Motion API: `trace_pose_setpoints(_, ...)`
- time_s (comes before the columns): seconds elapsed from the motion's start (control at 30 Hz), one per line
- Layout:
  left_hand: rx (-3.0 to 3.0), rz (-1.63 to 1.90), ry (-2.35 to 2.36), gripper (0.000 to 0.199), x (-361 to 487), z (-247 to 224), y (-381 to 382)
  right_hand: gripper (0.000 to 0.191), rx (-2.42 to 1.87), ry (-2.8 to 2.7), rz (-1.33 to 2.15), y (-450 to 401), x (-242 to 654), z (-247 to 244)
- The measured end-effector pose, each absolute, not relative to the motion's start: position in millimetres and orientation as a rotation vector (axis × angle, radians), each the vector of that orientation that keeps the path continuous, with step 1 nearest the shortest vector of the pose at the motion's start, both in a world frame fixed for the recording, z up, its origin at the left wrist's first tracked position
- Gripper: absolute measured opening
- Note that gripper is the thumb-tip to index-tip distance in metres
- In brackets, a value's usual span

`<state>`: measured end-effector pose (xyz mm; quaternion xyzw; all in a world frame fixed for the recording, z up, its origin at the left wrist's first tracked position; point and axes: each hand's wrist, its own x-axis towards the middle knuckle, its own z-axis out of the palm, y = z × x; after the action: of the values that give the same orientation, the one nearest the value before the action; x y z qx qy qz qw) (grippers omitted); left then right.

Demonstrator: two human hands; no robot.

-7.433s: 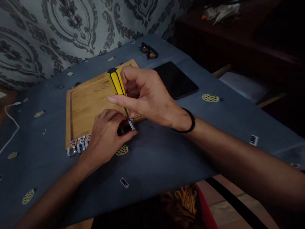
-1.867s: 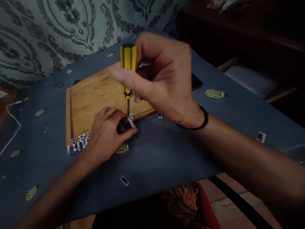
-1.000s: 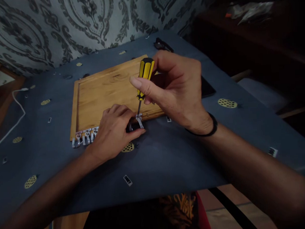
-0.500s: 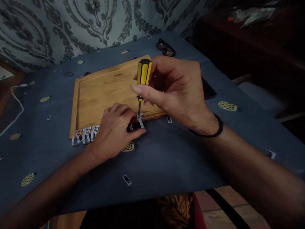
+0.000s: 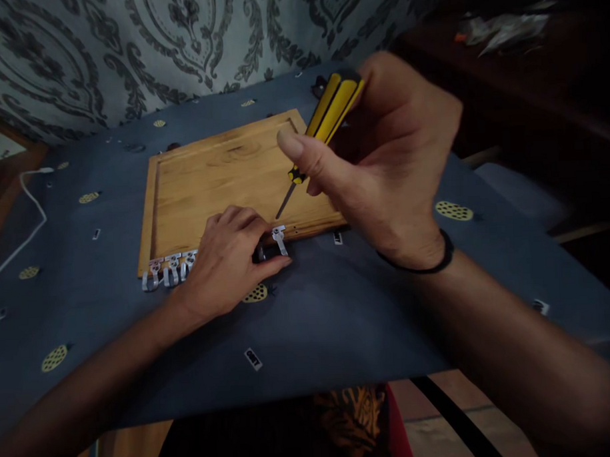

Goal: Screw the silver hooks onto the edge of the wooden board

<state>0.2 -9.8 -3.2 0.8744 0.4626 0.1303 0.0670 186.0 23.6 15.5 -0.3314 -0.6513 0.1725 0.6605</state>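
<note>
A yellow-and-black screwdriver (image 5: 331, 114) is pinched in my right hand (image 5: 395, 165), leaning over the wooden board (image 5: 223, 175). Its tip is a little above the board's near edge, apart from the metal hook (image 5: 278, 237) there. My left hand (image 5: 230, 258) is closed at that edge, its thumb by the hook's lower end and its fingers on the wood, steadying the hook. To the left of this hand, several silver hooks (image 5: 173, 268) sit in a row along the same edge. Part of the row is hidden under my left hand.
The board lies on a blue tablecloth (image 5: 328, 327) with a pineapple print. Sunglasses (image 5: 319, 87) lie behind it, partly covered by my right hand. A white cable (image 5: 32, 198) runs along the left side. Crumpled clear plastic (image 5: 508, 29) is at the back right.
My right hand has lifted the screwdriver up and right, off the hook, and tilted it. My left hand has stayed in place at the hook.
</note>
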Motion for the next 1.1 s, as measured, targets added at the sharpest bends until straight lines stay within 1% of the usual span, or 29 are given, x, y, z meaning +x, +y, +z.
trace_pose_setpoints(0.07, 2.631, 0.394, 1.391, 0.032, 0.4, -2.7, -10.1, 0.053, -0.720, -1.477, 0.381, 23.9, 186.7, 15.8)
trace_pose_setpoints(0.37, 2.643, 0.398, 1.387, 0.033, 0.9, -2.0, -10.0, 0.056, -0.816, -1.536, 0.552, 28.5, 186.2, 7.9)
trace_pose_setpoints(0.77, 2.645, 0.383, 1.401, 0.030, 0.3, -3.6, -10.2, 0.056, -0.845, -1.635, 0.508, 28.4, 188.6, 6.0)
trace_pose_setpoints(0.87, 2.649, 0.371, 1.411, 0.030, 0.1, -3.6, -10.0, 0.057, -0.888, -1.642, 0.459, 25.0, 187.4, 8.5)
trace_pose_setpoints(0.97, 2.642, 0.367, 1.416, 0.028, 0.7, -3.7, -10.0, 0.059, -0.939, -1.625, 0.331, 22.1, 183.9, 9.7)
trace_pose_setpoints(1.1, 2.632, 0.392, 1.414, 0.028, 1.1, -4.4, -10.2, 0.061, -0.903, -1.565, 0.257, 21.4, 178.6, 6.5)
